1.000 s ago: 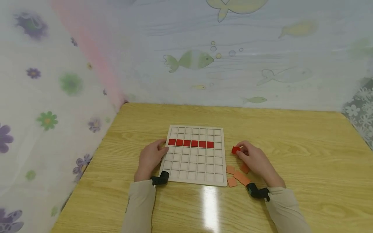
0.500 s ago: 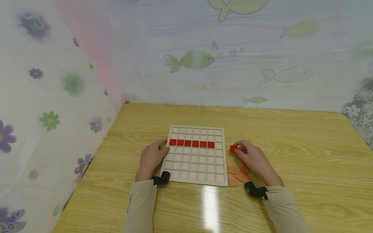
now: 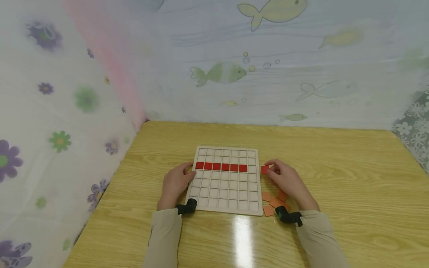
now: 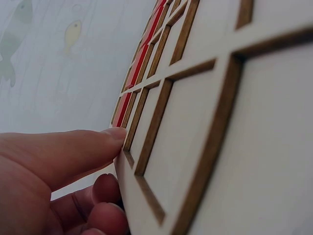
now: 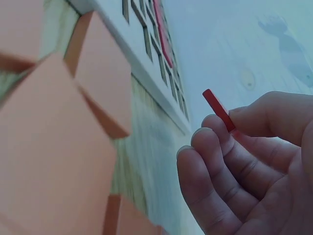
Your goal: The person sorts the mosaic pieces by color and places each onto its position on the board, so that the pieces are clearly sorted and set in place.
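Observation:
A pale wooden grid board (image 3: 229,182) lies on the table, with a row of several red tiles (image 3: 216,166) set in its third row from the far side; the rightmost square of that row is bare. My left hand (image 3: 174,186) holds the board's left edge, its thumb (image 4: 93,147) on the rim and the other fingers curled at the side. Between thumb and fingertips my right hand (image 3: 289,182) pinches one red tile (image 3: 264,169), just off the board's right edge. In the right wrist view this red tile (image 5: 218,110) is tilted and seen edge-on.
Several orange tiles (image 3: 276,202) lie loose and partly overlapping to the right of the board, below the right hand. Black wrist cameras (image 3: 288,216) sit at both cuffs. Beyond the wood-grain table (image 3: 328,156) stands a wall covering with fish drawings.
My right hand has moved left and slightly away from me, bringing the red tile closer to the board's right edge. The left hand stays at the left edge.

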The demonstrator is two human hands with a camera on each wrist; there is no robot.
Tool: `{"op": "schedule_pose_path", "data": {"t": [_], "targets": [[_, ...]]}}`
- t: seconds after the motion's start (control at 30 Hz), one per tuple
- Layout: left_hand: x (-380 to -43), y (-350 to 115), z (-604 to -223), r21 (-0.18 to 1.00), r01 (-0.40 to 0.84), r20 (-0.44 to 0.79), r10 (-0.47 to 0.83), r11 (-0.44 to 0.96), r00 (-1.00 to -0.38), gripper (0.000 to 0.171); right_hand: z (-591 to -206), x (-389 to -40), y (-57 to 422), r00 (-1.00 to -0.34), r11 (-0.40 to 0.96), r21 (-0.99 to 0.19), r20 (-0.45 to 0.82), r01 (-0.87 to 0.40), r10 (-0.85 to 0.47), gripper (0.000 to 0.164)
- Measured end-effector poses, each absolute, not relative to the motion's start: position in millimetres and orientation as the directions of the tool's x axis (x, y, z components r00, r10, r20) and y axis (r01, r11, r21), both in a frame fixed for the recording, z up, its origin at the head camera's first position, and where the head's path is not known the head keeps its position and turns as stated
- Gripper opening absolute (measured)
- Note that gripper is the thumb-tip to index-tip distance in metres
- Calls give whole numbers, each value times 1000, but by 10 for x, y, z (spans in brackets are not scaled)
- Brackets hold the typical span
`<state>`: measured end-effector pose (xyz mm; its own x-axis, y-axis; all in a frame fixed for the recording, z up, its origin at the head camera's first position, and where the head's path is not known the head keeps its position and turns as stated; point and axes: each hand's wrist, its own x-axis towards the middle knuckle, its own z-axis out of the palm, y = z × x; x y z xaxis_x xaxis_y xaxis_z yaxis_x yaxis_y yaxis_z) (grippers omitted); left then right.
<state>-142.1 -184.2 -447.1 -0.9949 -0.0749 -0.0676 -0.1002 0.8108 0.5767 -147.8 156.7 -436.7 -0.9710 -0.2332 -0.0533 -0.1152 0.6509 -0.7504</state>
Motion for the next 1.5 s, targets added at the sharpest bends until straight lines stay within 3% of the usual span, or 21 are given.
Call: {"op": "schedule_pose_path", "data": {"t": [0.53,0.8,1.5], "targets": [[-1422,-1846,-4492,570,-98,-60,-77,816,-995,39,-4345,-1561,1522,-972,583,-810,-85,-62,-221,32],[-1405,-1840,-4503,575,-124,-79,-97,809,-992,38,-4384,-1543,1464,-962,482,-872,-51,-88,-268,34],[-1433,-1840,-4495,555,-107,-65,-85,825,-994,39,-4500,-1571,1358,-968,557,-830,-109,-36,-225,36]]}}
